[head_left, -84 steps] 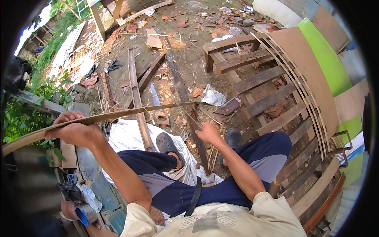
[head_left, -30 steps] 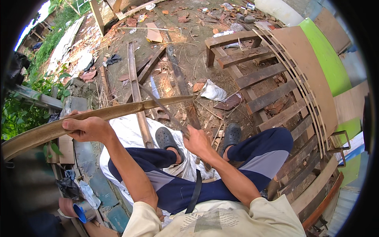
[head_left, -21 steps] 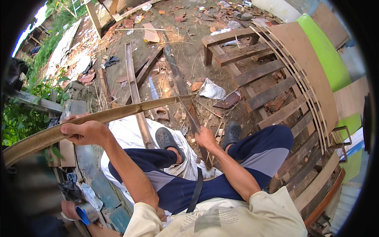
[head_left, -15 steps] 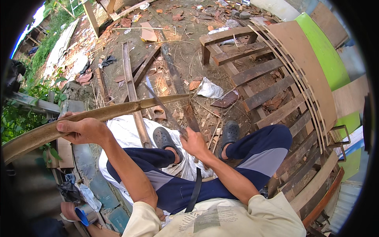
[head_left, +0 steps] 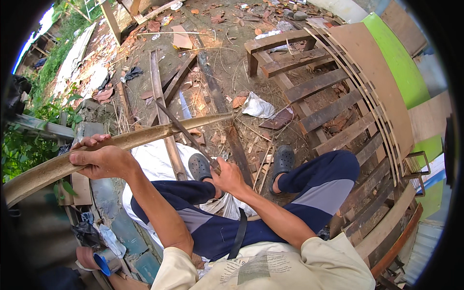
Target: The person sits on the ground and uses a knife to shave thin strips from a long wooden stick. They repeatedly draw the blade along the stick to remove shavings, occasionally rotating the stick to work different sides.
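Observation:
A long split length of bamboo (head_left: pixel 140 137), its hollow side showing, slants from the lower left up to the middle. My left hand (head_left: pixel 107 160) grips it, thumb over the near edge and fingers at the far edge. My right hand (head_left: pixel 228 177) is closed round the handle of a long dark-bladed knife (head_left: pixel 189 137), above my feet. The blade crosses over the bamboo toward the far left; whether it touches cannot be told. Another split bamboo piece (head_left: pixel 158 87) lies beneath, reaching toward my left shoe (head_left: pixel 199 166).
A slatted wooden pallet (head_left: pixel 333 111) stands at right, with thin bent strips (head_left: pixel 360 87) and brown board (head_left: pixel 374 63) beside it. A white sack (head_left: pixel 150 159) lies under my left leg. Dark wooden bars (head_left: pixel 212 82), white plastic (head_left: pixel 257 105) and leaves litter the ground ahead.
My right hand has moved left with the knife, and the blade has shifted left along the bamboo. The bamboo's left end has dipped slightly; my left hand keeps its grip.

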Action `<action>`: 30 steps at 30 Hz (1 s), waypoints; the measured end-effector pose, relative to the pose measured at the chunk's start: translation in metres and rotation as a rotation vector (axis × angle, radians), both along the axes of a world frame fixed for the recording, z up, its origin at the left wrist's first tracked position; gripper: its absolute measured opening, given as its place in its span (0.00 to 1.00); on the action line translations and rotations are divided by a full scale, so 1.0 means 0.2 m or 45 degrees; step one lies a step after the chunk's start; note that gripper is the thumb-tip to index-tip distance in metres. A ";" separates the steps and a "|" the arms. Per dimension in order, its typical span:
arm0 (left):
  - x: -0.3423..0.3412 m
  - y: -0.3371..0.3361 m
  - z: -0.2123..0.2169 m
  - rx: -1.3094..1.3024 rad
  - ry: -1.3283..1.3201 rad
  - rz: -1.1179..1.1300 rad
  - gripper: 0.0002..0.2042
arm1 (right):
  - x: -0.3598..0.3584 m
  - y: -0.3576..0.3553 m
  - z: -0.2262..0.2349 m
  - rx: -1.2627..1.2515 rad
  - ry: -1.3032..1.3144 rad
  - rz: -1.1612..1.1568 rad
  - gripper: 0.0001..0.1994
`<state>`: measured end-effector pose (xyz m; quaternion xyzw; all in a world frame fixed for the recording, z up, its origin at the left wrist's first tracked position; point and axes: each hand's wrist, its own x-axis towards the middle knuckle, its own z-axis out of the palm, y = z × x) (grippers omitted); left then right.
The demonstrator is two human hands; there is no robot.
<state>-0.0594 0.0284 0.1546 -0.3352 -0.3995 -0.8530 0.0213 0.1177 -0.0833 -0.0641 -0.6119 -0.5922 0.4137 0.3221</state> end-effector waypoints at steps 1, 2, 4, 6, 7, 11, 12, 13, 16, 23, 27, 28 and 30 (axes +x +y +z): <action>0.01 0.00 0.00 -0.014 -0.011 -0.004 0.19 | 0.01 0.01 -0.10 -0.088 -0.035 -0.058 0.13; 0.01 0.00 0.00 -0.021 -0.020 -0.011 0.20 | 0.04 0.04 -0.22 -0.169 -0.069 -0.119 0.14; -0.02 0.00 0.00 -0.036 -0.018 0.020 0.20 | 0.11 0.10 -0.24 -0.270 -0.240 -0.112 0.15; -0.06 0.01 -0.01 -0.059 -0.013 0.061 0.21 | 0.15 0.13 -0.17 -0.272 -0.249 -0.089 0.15; -0.07 0.00 -0.01 -0.066 -0.016 0.046 0.21 | 0.17 0.12 -0.12 -0.276 -0.257 -0.078 0.15; -0.07 0.01 0.00 -0.050 -0.051 -0.012 0.21 | 0.11 0.03 0.10 -0.132 -0.161 0.008 0.15; -0.06 0.01 0.01 -0.045 -0.062 -0.033 0.21 | 0.07 0.02 0.13 -0.044 -0.081 0.038 0.13; -0.05 0.01 0.00 -0.063 -0.066 -0.029 0.21 | 0.05 0.01 0.13 -0.020 -0.065 0.053 0.13; -0.05 -0.02 0.00 -0.088 -0.062 -0.027 0.22 | 0.04 0.03 0.01 0.058 -0.052 0.055 0.11; -0.07 0.00 0.02 -0.057 -0.072 -0.023 0.23 | 0.40 0.13 -0.46 -0.497 -0.199 -0.081 0.16; -0.01 0.02 0.03 -0.061 -0.052 -0.049 0.25 | 0.17 0.10 -0.08 -0.140 -0.102 -0.009 0.11; 0.00 0.02 0.03 -0.055 -0.053 -0.112 0.26 | 0.12 0.07 0.01 0.083 0.001 0.009 0.11; -0.02 0.01 0.02 -0.049 -0.050 -0.236 0.27 | 0.06 0.04 0.20 0.141 0.047 0.083 0.11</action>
